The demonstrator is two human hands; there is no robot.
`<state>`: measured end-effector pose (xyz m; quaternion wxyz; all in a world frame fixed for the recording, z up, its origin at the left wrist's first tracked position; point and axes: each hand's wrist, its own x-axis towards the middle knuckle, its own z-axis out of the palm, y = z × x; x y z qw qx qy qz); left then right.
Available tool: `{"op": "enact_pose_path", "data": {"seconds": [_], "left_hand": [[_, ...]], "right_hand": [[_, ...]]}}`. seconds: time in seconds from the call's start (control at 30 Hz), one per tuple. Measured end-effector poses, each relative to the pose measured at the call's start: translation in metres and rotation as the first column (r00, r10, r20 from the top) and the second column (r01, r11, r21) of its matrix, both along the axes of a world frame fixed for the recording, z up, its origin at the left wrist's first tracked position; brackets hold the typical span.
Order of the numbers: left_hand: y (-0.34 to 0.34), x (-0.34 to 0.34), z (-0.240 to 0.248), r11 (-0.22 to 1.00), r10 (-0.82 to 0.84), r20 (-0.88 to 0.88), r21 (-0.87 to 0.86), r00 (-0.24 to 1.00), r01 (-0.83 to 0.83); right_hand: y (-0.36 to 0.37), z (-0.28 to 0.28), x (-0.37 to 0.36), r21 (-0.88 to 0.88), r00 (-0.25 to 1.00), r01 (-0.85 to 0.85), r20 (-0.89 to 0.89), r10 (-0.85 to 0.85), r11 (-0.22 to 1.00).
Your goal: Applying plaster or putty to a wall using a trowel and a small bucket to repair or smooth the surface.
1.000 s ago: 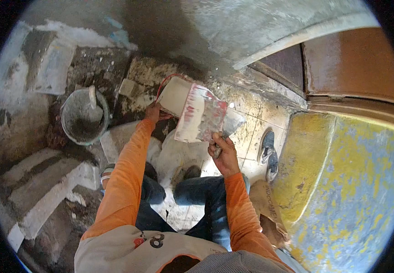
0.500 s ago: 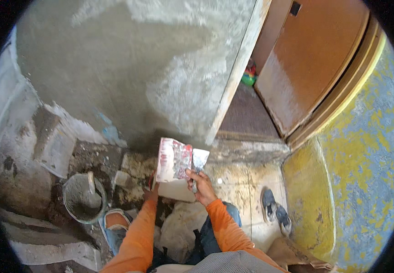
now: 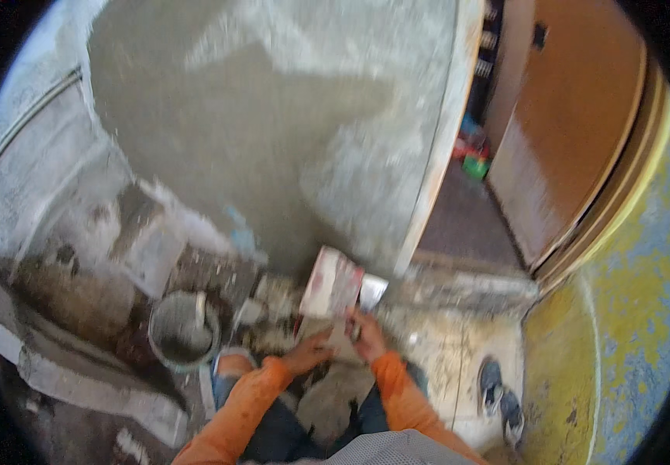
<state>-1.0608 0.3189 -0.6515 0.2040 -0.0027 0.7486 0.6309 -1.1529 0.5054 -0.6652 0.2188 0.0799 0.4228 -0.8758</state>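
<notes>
Both hands, left (image 3: 306, 355) and right (image 3: 366, 337), grip the plastic bag (image 3: 333, 284) held above them

Orange long sleeves, dark trousers

The flat rectangular plastering board (image 3: 333, 283) shows white smeared with red-pink streaks, and the metal trowel blade (image 3: 371, 291) beside it is pale grey. Both long sleeves (image 3: 397, 387) are bright orange. The round mortar bucket (image 3: 183, 331) is dull grey, like the wet plaster wall (image 3: 273, 132). The wooden door (image 3: 575, 139) is warm brown, and the wall on the right (image 3: 629, 341) is yellow mottled with blue patches.
</notes>
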Motion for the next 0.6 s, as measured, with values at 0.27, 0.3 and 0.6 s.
{"op": "enact_pose_path", "data": {"seconds": [0.27,0.3,0.6], "left_hand": [[0.079,0.013,0.004,0.677,0.589,0.196,0.410,0.784,-0.612],[0.080,0.011,0.007,0.622,0.643,0.216,0.413,0.735,-0.665],[0.050,-0.008,-0.011,0.498,0.796,0.104,0.450,0.597,-0.741]], "right_hand": [[-0.016,0.016,0.030,-0.044,0.995,0.074,0.066,-0.071,0.996],[-0.016,0.021,0.033,-0.040,0.997,0.066,0.046,-0.064,0.997],[-0.014,0.019,0.040,0.107,0.996,-0.070,0.064,0.063,0.992]]}}
